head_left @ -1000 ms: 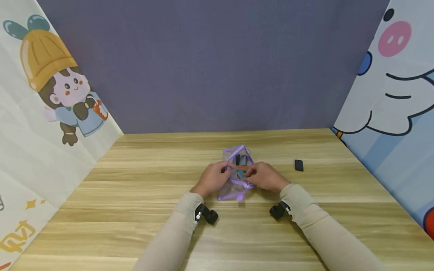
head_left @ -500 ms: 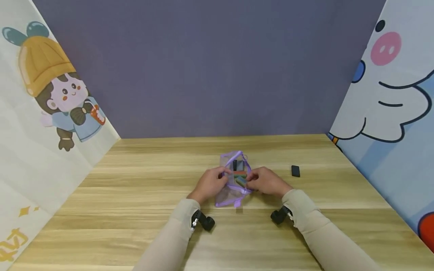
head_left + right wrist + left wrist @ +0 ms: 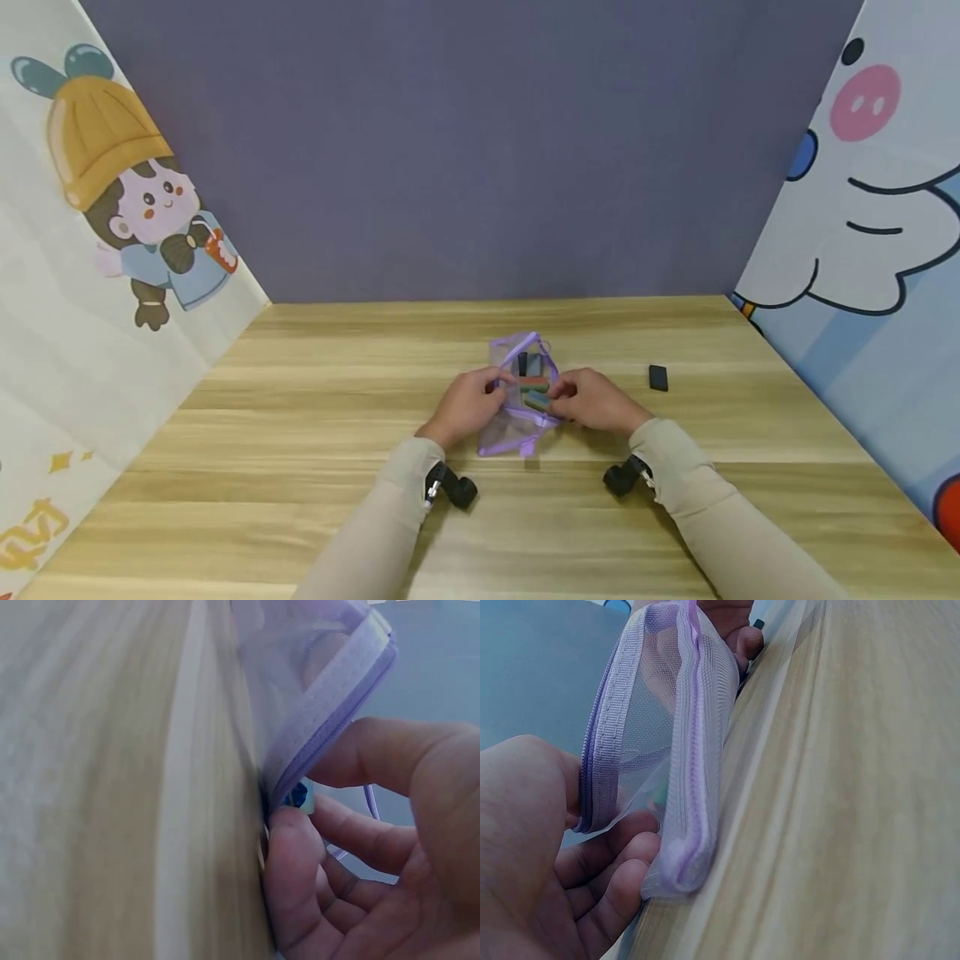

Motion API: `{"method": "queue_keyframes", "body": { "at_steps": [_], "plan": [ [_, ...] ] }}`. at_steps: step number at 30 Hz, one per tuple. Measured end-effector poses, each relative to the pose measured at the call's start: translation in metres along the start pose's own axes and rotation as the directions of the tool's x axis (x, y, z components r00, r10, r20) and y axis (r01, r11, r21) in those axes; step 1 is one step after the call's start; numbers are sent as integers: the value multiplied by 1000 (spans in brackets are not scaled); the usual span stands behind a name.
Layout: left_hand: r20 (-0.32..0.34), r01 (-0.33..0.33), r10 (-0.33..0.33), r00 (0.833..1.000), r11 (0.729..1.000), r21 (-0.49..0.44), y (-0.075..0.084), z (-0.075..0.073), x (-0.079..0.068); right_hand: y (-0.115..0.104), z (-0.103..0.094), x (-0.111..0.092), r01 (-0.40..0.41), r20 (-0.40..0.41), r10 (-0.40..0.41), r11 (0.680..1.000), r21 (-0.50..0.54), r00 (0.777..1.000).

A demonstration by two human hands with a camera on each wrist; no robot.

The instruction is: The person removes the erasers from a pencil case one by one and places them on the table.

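Far left on my head feed, a cream panel (image 3: 45, 358) ran along the bench's left edge, printed with a cartoon child (image 3: 168, 200) in a yellow hat. It met a plain grey-purple backdrop (image 3: 487, 150) at the bench's far left corner; the backdrop stood along the whole far edge. Bench (image 3: 300, 417) top: light wood grain, streaks running left to right.

Left sleeve (image 3: 371, 533), beige, came in from the near side with a black wrist camera (image 3: 456, 490) at the cuff. I saw the left hand (image 3: 467, 404) clamped on the left zip edge of a purple mesh pouch (image 3: 506, 427).

Pouch lay just right of mid-bench, well apart from the left and right edges, mouth gaping. Inside, from the far side: a dark piece (image 3: 522, 364) beside a grey piece (image 3: 535, 365), then an orange-and-green piece (image 3: 533, 384), then a blue-and-yellow piece (image 3: 537, 401).

Right hand (image 3: 596, 400): fingertips pinched the blue-and-yellow piece's right end at the pouch rim; I couldn't tell if they also caught the zip. Right sleeve (image 3: 720, 508), beige too.

Small black block (image 3: 657, 377) lay between that hand and the bench's right edge. Right edge: blue-and-white panel (image 3: 847, 350), big pink cartoon snout (image 3: 866, 103), joining the backdrop at the far right corner.
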State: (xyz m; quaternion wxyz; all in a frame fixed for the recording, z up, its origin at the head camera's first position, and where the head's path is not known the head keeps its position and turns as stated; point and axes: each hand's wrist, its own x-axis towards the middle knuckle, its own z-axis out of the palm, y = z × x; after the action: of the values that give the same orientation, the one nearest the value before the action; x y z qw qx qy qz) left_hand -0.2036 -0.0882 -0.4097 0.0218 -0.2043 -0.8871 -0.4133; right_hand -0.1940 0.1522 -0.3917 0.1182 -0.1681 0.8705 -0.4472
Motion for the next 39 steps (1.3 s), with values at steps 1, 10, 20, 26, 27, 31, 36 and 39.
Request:
{"method": "queue_keyframes", "body": {
  "at_steps": [1,10,20,26,27,31,36,39],
  "plan": [
    [3,0,0,1000,1000,0,0,0,0,1,0,0,1,-5,-1,1000,-2,1000],
    [-4,6,-6,1000,1000,-17,-3,6,-1,5,0,-2,-28,-34,27,999,-17,999],
    [-1,20,-20,1000,999,-39,0,11,-2,8,-7,-7,-40,-32,40,999,-9,999],
    [2,12,-12,1000,999,-42,5,6,1,6,-11,-4,-37,-20,37,999,-28,999],
    [5,13,-12,1000,999,-40,5,5,1,6,-11,-4,-41,-21,40,999,-29,999],
    [11,6,-5,1000,999,-31,5,1,2,7,-10,-2,-32,-31,31,999,-23,999],
    [11,6,-6,1000,1000,-8,3,-1,0,9,-6,-1,2,-28,-2,1000,14,1000],
    [10,9,-9,1000,1000,-1,1,0,0,10,-5,-1,3,-30,-2,999,33,1000]
  ]
}}
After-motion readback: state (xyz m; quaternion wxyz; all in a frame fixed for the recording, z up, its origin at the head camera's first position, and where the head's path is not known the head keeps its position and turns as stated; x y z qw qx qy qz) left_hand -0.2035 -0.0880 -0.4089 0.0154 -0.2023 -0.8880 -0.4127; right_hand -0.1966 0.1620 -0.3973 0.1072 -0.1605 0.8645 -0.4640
